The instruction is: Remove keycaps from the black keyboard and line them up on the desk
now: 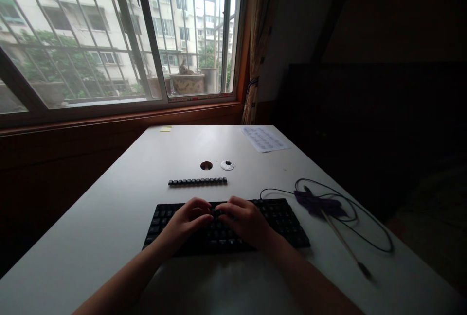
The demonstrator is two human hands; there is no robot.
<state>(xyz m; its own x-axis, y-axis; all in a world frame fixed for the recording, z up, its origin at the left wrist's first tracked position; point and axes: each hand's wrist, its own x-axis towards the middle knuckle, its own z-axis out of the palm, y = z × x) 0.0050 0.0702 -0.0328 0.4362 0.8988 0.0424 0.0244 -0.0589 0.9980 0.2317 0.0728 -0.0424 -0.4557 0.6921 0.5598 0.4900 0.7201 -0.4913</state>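
A black keyboard (280,220) lies on the white table (120,227) in front of me. Both hands rest over its upper middle rows. My left hand (188,221) has its fingers curled and pinched together at a key near the top row. My right hand (245,220) is curled the same way, fingertips meeting the left hand's at that spot. What the fingers hold is too small and dark to make out. Beyond the keyboard lies a straight row of removed black keycaps (197,181).
A cable hole (206,165) and its white cover (227,165) sit past the keycaps. On the right lie the keyboard's black cable (368,230), a purple cloth (317,204) and a thin stick-like brush (346,249). A printed sheet (264,138) and yellow note (165,129) lie far back. Window behind.
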